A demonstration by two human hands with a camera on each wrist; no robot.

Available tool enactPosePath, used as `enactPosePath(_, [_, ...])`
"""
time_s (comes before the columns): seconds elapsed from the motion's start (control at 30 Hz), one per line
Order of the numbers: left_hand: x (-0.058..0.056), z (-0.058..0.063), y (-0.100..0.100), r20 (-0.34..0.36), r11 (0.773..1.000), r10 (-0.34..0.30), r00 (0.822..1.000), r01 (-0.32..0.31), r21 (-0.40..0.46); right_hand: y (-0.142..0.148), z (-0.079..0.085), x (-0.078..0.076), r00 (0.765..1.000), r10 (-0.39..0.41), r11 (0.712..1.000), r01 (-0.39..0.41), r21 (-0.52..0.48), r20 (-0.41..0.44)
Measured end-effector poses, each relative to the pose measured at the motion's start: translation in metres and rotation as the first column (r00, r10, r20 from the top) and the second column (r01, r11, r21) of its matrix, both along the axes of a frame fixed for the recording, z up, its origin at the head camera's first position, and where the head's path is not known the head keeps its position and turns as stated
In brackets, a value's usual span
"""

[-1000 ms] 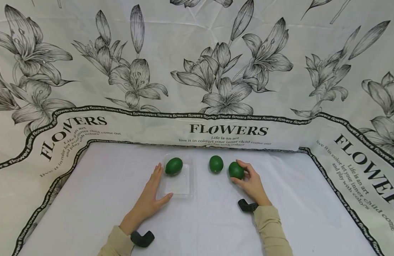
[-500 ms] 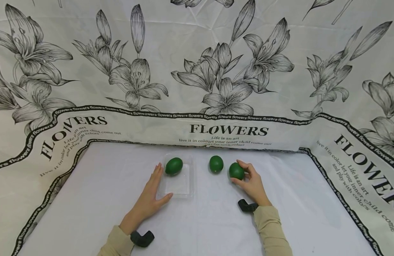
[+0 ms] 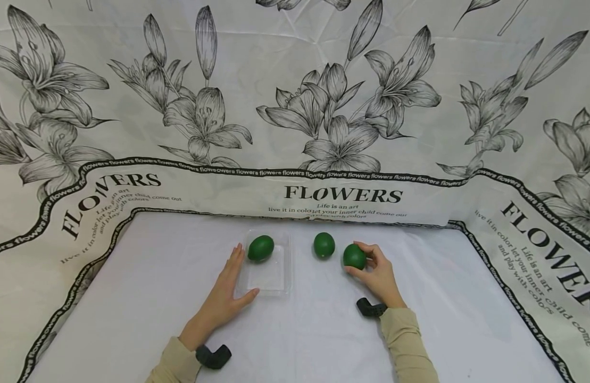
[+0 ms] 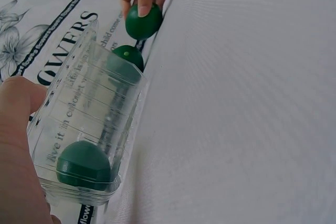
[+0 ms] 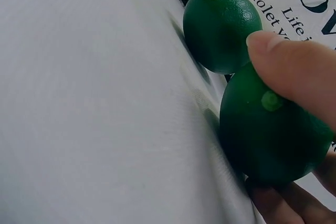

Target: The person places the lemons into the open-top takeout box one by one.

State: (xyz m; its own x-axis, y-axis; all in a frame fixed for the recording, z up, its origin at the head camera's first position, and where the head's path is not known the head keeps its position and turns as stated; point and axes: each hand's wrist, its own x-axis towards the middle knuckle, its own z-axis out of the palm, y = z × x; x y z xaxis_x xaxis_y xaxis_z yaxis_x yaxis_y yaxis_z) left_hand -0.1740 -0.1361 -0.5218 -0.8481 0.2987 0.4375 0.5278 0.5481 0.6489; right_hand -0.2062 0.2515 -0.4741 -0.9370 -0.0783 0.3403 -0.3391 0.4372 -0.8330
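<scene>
A clear plastic box (image 3: 268,282) stands on the white cloth with one green lime (image 3: 260,248) in its far left part. Along the box's left side lies my left hand (image 3: 223,295), fingers straight and thumb spread at the near edge; the left wrist view shows the box's wall (image 4: 79,108) beside the thumb. My right hand (image 3: 378,274) holds another lime (image 3: 354,257) between thumb and fingers, low over the cloth. In the right wrist view the thumb lies over this lime (image 5: 273,129) near its pale stem end. A third lime (image 3: 324,246) sits between box and right hand, untouched.
White cloth (image 3: 318,330) covers the table. Behind it and at both sides rises a fabric screen (image 3: 342,194) printed with flowers and lettering. A black wrist device (image 3: 213,357) sits on the left wrist, and a similar device (image 3: 370,307) on the right.
Almost nothing differs. The lime in my right hand has shifted very slightly to the right; the left hand, box and other limes stay as they were.
</scene>
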Motion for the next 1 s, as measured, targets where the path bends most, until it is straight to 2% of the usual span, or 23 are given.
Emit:
enactPosePath(0.4, [-0.001, 0.0, -0.001, 0.003, 1.0, 0.006, 1.0, -0.006, -0.004, -0.002, 0.0, 0.0, 1.0, -0.023, 0.999, 0.023, -0.026, -0.019])
enactPosePath(0.6, [0.0, 0.001, 0.0, 0.008, 1.0, 0.005, 1.0, -0.005, 0.001, -0.002, 0.008, -0.003, 1.0, -0.028, 0.997, 0.027, -0.074, -0.008])
enactPosePath(0.83, [-0.001, -0.001, 0.0, -0.03, 1.0, -0.014, 0.999, 0.014, 0.011, -0.007, 0.017, -0.003, 0.999, -0.038, 0.991, 0.039, -0.13, 0.01])
enactPosePath(1.0, [-0.002, -0.002, 0.0, -0.021, 1.0, -0.015, 1.0, 0.015, 0.012, -0.012, 0.02, -0.005, 1.0, -0.018, 0.987, 0.017, -0.161, -0.003])
